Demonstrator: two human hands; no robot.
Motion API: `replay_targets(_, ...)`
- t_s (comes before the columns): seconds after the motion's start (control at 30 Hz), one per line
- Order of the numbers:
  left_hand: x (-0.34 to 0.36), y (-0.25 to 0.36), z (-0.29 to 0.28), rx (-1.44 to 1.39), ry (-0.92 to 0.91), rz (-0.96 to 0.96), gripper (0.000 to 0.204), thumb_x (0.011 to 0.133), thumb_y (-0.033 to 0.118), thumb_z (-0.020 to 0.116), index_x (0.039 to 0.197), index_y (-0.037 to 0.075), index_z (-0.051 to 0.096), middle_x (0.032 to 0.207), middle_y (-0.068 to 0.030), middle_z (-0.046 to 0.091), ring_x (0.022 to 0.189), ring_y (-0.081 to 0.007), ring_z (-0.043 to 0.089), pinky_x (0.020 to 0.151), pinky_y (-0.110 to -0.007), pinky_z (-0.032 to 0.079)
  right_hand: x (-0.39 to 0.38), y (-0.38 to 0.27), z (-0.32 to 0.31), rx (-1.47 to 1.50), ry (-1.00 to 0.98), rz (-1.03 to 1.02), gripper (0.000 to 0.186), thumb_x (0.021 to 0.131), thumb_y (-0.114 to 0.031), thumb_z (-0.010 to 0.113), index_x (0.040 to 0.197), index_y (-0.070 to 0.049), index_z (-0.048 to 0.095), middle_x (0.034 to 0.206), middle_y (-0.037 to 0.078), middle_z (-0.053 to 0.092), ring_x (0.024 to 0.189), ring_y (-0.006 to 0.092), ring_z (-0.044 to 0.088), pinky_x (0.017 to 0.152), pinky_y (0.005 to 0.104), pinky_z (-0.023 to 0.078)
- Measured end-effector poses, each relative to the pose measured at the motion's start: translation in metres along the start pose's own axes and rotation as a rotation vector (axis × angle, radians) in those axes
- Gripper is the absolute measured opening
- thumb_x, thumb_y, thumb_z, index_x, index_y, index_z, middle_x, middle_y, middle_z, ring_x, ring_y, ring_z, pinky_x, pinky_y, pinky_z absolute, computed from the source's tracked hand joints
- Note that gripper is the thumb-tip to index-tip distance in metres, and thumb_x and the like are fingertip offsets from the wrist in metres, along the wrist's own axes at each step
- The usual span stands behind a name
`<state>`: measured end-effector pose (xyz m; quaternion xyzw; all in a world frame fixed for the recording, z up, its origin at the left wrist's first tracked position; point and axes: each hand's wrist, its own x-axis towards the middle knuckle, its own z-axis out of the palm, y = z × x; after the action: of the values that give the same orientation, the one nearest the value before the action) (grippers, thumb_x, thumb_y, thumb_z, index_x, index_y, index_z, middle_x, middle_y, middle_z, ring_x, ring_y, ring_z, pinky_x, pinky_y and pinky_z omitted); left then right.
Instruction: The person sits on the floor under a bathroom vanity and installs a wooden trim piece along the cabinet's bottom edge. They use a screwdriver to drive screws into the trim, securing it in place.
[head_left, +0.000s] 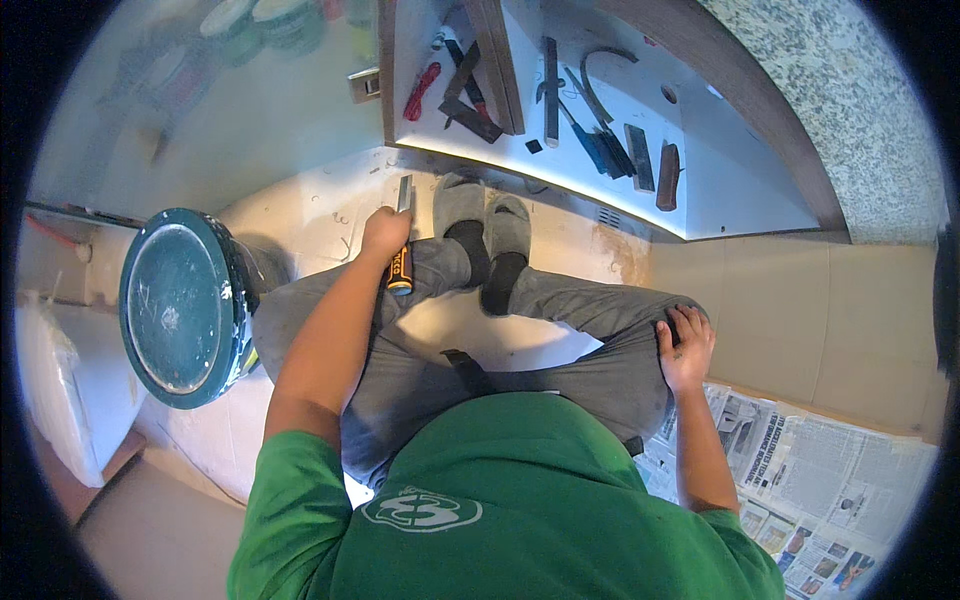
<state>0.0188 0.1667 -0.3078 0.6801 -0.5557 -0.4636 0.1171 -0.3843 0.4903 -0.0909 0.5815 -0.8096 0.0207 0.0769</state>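
Note:
My left hand (pixel 386 234) is closed around a chisel (pixel 400 272) with an orange-and-black handle. Its flat metal blade points away from me, past my fingers, and the handle's end sticks out below the hand, above my left shin. On my right knee rests my right hand (pixel 686 350), fingers lying flat over the grey trousers and holding nothing. My feet, in grey slippers (pixel 460 202), are close together on the floor just right of the chisel.
Ahead is an open white cabinet (pixel 740 190) with a red cord bundle (pixel 422 92), a flat metal bar (pixel 551 95), a dark block (pixel 668 178) and several other tools. A lidded green bucket (pixel 175 305) stands at left. Newspaper (pixel 800 470) covers floor at right.

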Motion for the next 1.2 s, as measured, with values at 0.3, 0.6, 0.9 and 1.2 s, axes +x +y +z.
replay_targets(0.3,0.022,-0.026,0.014,-0.039,0.050,0.060,0.036,0.087,0.028,0.063,0.096,-0.006,0.070,0.086,-0.0238,0.071,0.075,-0.0338,0.071,0.073,-0.046,0.055,-0.003,0.003,0.004,0.032,0.003,0.016,0.034,0.091,-0.031,0.071,0.116,-0.008,0.073,0.129,0.010,0.067,0.129,0.0357,0.055,0.110,0.0507,0.037)
replay_targets(0.6,0.009,-0.012,0.002,-0.017,-0.016,0.008,0.052,0.090,0.038,0.055,0.107,-0.009,0.070,0.115,-0.0343,0.068,0.110,-0.0463,0.066,0.099,-0.049,0.050,-0.002,0.004,0.007,0.019,-0.014,0.015,0.034,0.091,-0.030,0.070,0.117,-0.008,0.073,0.131,0.011,0.067,0.130,0.0358,0.054,0.110,0.0510,0.037)
replay_targets(0.9,0.002,-0.004,0.000,0.002,-0.015,0.009,0.051,0.090,0.037,0.054,0.106,-0.008,0.070,0.116,-0.0344,0.067,0.112,-0.0460,0.065,0.100,-0.049,0.050,-0.001,0.002,0.004,0.009,-0.019,0.017,0.034,0.091,-0.028,0.070,0.117,-0.008,0.073,0.130,0.011,0.067,0.130,0.0358,0.054,0.110,0.0499,0.036)
replay_targets(1.2,0.004,-0.007,0.000,-0.013,-0.022,0.017,0.050,0.089,0.036,0.055,0.108,-0.009,0.070,0.114,-0.0340,0.068,0.109,-0.0447,0.067,0.098,-0.048,0.051,0.000,0.001,0.003,0.000,-0.037,0.029,0.035,0.092,-0.029,0.069,0.118,-0.007,0.072,0.131,0.011,0.067,0.131,0.0362,0.053,0.111,0.0493,0.036)
